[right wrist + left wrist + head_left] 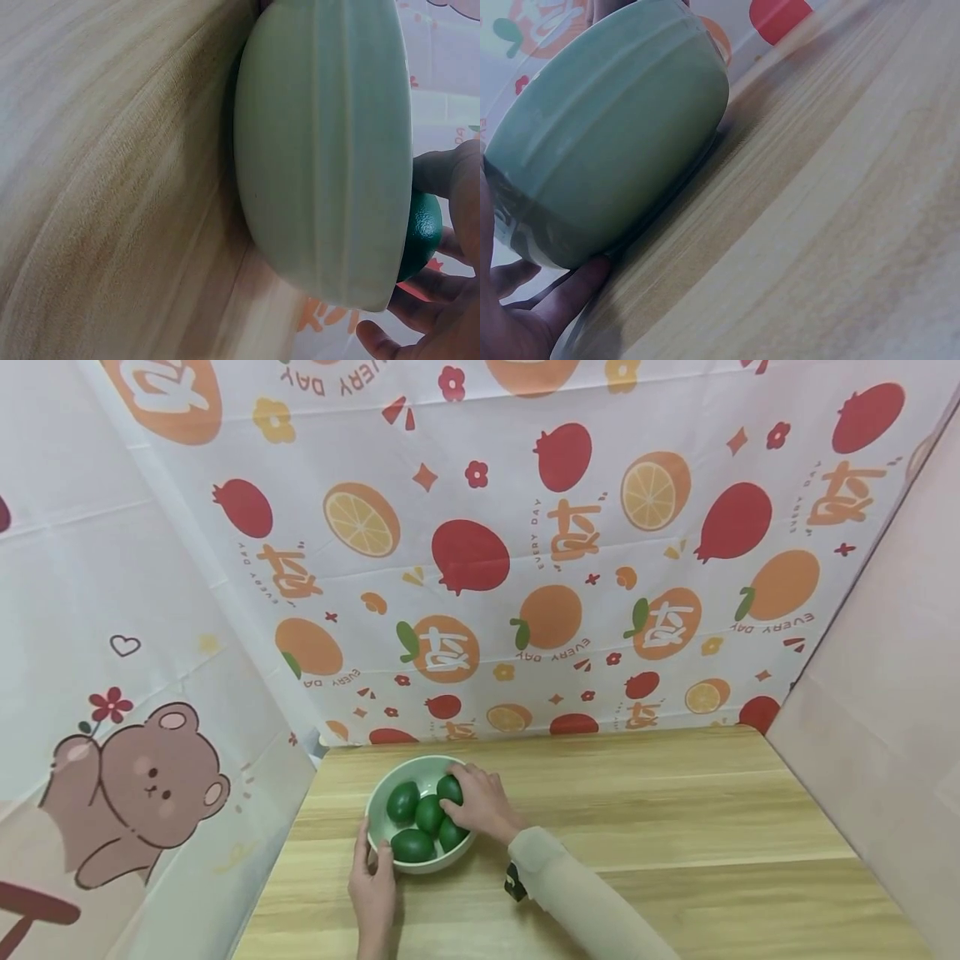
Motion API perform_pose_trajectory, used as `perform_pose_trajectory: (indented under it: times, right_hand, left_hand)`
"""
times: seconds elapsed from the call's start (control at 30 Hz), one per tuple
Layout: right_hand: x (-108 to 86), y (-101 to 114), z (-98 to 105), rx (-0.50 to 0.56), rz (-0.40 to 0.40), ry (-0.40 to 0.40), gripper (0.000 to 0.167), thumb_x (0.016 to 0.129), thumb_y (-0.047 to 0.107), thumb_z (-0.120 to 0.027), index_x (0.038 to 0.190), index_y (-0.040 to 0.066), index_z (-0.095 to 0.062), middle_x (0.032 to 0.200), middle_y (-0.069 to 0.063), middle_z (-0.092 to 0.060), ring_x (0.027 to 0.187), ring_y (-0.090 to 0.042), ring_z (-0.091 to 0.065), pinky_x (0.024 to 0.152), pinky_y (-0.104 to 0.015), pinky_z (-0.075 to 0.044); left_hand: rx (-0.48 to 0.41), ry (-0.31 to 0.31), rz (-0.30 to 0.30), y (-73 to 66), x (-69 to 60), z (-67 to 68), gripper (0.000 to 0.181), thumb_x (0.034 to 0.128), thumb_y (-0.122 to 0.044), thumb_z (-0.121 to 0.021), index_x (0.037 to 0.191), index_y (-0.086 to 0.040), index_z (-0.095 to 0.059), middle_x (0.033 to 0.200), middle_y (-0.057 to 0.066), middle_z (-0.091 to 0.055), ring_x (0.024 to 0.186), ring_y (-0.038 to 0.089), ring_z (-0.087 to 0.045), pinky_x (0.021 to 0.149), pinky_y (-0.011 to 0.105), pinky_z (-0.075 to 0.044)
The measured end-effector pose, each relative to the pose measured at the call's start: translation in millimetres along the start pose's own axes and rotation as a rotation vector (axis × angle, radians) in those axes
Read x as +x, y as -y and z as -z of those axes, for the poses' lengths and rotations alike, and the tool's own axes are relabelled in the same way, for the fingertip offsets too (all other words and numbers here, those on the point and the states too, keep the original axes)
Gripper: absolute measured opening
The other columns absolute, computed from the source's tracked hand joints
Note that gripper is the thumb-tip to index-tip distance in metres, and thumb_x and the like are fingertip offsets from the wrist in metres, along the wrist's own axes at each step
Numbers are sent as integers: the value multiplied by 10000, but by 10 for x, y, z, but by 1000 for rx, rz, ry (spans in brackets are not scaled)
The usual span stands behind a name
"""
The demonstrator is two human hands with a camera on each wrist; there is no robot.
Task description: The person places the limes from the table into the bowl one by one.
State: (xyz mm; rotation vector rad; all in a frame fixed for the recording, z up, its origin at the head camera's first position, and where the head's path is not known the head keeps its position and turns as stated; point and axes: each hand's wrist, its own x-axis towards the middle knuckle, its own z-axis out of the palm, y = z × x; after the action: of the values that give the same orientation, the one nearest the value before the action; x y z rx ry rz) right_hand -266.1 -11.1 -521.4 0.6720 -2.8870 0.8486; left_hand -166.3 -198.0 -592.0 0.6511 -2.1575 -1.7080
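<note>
A pale green bowl stands on the wooden table with several dark green avocados in it. My left hand holds the bowl at its near left side, thumb near the rim and fingers along the outside; the left wrist view shows fingertips low against the bowl wall. Over the right rim reaches my right hand, its thumb and fingers around one avocado inside the bowl. That avocado bulges above the rim in the right wrist view, partly hidden by the fingers.
The wooden table extends to the right of the bowl. A fruit-patterned cloth hangs along the back edge, not far behind the bowl. Cloth walls close in both sides, the left one bearing a printed bear.
</note>
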Motion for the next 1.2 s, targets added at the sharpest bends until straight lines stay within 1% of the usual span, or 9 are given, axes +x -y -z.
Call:
perform_pose_trajectory:
  times: [0.2,0.4,0.57,0.73,0.8,0.87,0.93,1.03,1.2]
  right_hand:
    - [9,-7,-16,-13,-1,-11,515,946,372,-678,1400,163,-556,1366,-63,-639,1210,-217,-614,928,-415,-508]
    - [26,-3,-42,-31,-12,-22,505,945,365,-687,1395,173,-564,1383,-68,-637,1226,-231,-622,931,-424,-509]
    - [41,7,-60,-42,-15,-24,510,955,374,-670,1407,170,-554,1406,-69,-626,1250,-235,-619,944,-438,-512]
    - [36,23,-94,-63,-37,-10,532,971,375,-650,1446,168,-529,1454,-92,-593,1307,-256,-594,1008,-482,-507]
    - [29,19,-122,-67,-47,-8,534,972,368,-652,1452,171,-527,1471,-97,-578,1321,-268,-584,1031,-502,-497]
    - [20,14,-146,-65,-58,-7,538,971,364,-657,1456,173,-525,1486,-98,-565,1334,-275,-574,1048,-514,-491]
    - [5,8,-164,-62,-62,-9,539,969,365,-661,1456,176,-526,1487,-96,-564,1333,-277,-573,1046,-510,-490]
    - [-14,1,-187,-60,-62,-9,542,971,376,-655,1458,180,-522,1485,-92,-564,1332,-269,-571,1025,-476,-489]
    - [-38,-6,-209,-63,-49,-17,542,982,382,-634,1470,184,-505,1484,-88,-560,1334,-258,-564,1045,-470,-472]
  left_hand:
    - [0,6,12,-4,10,-10,590,1050,-367,-441,1594,-450,-228,1697,106,-241,1453,470,-405,1175,607,-420]
    - [15,2,5,-20,38,-20,584,1050,-369,-441,1591,-452,-237,1687,118,-268,1431,445,-440,1165,585,-441]
    - [22,-1,2,-31,60,-21,589,1049,-353,-440,1597,-432,-237,1689,120,-261,1434,468,-431,1165,614,-431]
    - [29,-1,-1,-31,79,-12,597,1047,-336,-447,1606,-393,-245,1689,127,-255,1463,492,-387,1174,640,-407]
    - [28,-2,-4,-22,78,-16,597,1046,-337,-450,1607,-383,-251,1688,127,-263,1459,486,-395,1171,641,-411]
    - [29,-3,-12,-11,72,-20,592,1047,-343,-452,1605,-379,-259,1681,137,-277,1431,477,-434,1159,632,-429]
    - [27,-3,-19,2,64,-22,588,1048,-346,-451,1605,-374,-263,1674,147,-290,1401,468,-466,1145,620,-446]
    - [28,-5,-30,20,57,-17,587,1051,-345,-449,1607,-368,-262,1669,168,-293,1393,475,-472,1139,623,-450]
    - [18,-3,-24,18,61,-9,591,1050,-348,-448,1607,-377,-253,1682,142,-275,1432,484,-427,1155,645,-426]
